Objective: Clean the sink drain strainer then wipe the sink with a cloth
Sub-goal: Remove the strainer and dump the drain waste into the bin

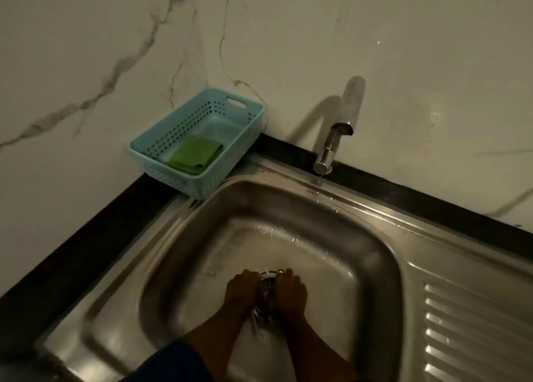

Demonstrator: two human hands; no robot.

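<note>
Strainer (266,285) sits mid-floor of sink (372,254), under running water. Your left hand (242,292) and right hand (290,292) flank it, fingers curled onto its rim. Likely light, stiff metal, slippery when wet: hold by rim, not mesh. Cloth (196,155) lies folded in basket (135,149) at sink's far-left corner: soft, limp.

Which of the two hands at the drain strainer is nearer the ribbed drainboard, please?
The right hand: it grips the drain strainer on the side toward the ribbed drainboard, while the left hand holds the opposite side.
</note>
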